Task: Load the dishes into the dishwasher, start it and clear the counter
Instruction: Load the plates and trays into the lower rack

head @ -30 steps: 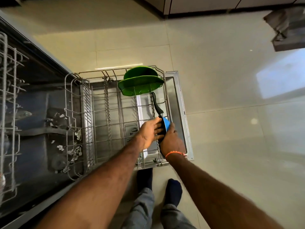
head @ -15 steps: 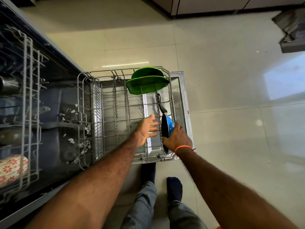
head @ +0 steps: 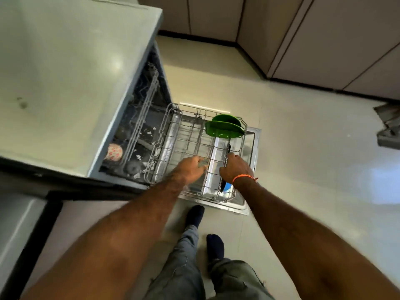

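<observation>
Behind rack (head: pixel 190 135): green plates (head: pixel 225 129); floral cup (head: pixel 114 152) inside dishwasher.

So the lower rack (head: pixel 190 144) is a grey wire basket pulled all the way out over the open dishwasher door (head: pixel 252 169), middle of the frame. Up at its top right corner two green plates (head: pixel 225 128) stand on edge between the tines, one right behind the other. Along the rack's right side a blue pan (head: pixel 226 187) with a black handle sits on its edge too, mostly hidden. The door lies flat just above the pale tiled floor (head: pixel 303 148). Upper left is a grey countertop (head: pixel 65 72), with the upper rack (head: pixel 145 107) tucked under it and a floral cup (head: pixel 114 152) in there.
</observation>
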A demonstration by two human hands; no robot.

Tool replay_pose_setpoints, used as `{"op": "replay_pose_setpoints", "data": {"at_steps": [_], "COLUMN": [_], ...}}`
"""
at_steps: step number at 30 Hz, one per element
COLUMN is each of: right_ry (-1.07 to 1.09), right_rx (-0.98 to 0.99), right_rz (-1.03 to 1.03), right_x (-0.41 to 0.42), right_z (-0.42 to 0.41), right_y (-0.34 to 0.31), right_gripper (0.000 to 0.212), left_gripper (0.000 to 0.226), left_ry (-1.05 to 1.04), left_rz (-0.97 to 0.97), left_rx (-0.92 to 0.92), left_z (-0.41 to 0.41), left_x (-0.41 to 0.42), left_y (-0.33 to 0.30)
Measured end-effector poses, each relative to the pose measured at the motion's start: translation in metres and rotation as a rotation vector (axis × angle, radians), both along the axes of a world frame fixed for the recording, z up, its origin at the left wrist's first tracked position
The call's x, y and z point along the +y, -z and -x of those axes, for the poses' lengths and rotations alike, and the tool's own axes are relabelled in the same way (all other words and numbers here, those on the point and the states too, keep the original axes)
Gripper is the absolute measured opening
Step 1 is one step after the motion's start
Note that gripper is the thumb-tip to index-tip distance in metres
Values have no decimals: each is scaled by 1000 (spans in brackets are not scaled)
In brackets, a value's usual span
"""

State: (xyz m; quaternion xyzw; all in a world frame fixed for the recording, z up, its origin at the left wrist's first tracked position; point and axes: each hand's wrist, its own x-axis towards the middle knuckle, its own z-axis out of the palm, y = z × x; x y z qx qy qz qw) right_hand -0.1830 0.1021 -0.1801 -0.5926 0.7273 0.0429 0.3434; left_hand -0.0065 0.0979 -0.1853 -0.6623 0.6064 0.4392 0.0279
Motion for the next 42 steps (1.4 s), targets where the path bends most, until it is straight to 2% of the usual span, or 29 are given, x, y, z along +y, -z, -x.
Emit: {"op": "replay_pose_setpoints", "data": {"at_steps": [4, 9, 13, 16, 19, 23, 25, 30, 37, 42], "right_ry": [-232, -517, -741, -930, -1066, -1210, -1280, -1468, -1700, -1889], "right_rx": [7, 36, 9, -7, -104, -209, -246, -286, -346, -354], "right_rz": [47, 153, 194, 269, 398, 489, 506, 506, 456, 470], "right_x": [20, 50, 67, 81, 122, 179, 212, 296, 392, 443], "right_z": [-29, -84, -145, -209, -279, -362, -404, -486, -567, -622], "right_y": [-59, -119, -146, -163, -202, -231, -236, -240, -234, -232], "right_gripper": [58, 54, 57, 51, 39, 36, 35, 39, 40, 40], "left_gripper": [47, 43, 66, 55, 47, 52, 47, 52, 62, 50], "left_ry": [-97, -262, -383, -483, -632, -832, -912, -1117, -1361, -1554], "left_rz": [45, 141, 205, 273, 358, 433, 472, 541, 472, 436], "left_rx": [-31, -77, -133, -206, -238, -214, -233, -291, -408, -443], "left_z": [-39, -98, -155, -198, -242, -297, -324, -382, -433, -455], "left_x": [51, 122, 181, 229, 281, 351, 390, 479, 584, 644], "left_y": [-66, -125, -159, -185, -210, -233, -247, -262, -253, -238]}}
